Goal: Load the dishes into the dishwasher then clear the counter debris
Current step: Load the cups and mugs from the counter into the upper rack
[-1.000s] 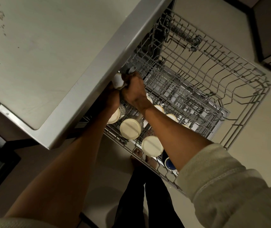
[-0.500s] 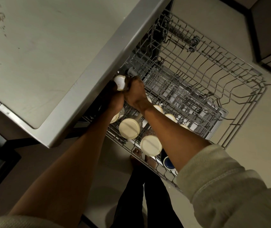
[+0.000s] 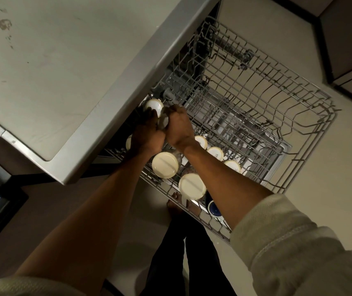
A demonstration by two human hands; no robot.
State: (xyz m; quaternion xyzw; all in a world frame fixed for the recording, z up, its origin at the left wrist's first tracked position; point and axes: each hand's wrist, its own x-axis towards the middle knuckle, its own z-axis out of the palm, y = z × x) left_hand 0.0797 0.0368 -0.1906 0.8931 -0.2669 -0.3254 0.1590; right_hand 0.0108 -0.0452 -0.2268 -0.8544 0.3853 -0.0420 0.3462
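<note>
The pulled-out grey wire dishwasher rack [image 3: 256, 107] holds upturned cream mugs [image 3: 166, 165] along its near-left side, plus a dark blue cup [image 3: 214, 208]. A pale steel-edged counter [image 3: 53, 71] overhangs it above beige floor [image 3: 346, 167]. At the rack's back-left corner, the left hand [image 3: 147, 135] and right hand [image 3: 179, 129] meet, fingers curled around an upturned white mug [image 3: 154, 106].

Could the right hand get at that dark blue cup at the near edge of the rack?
Probably yes. The blue cup sits uncovered in the rack, just beside the right forearm, but the right hand is busy among the cups farther in.
</note>
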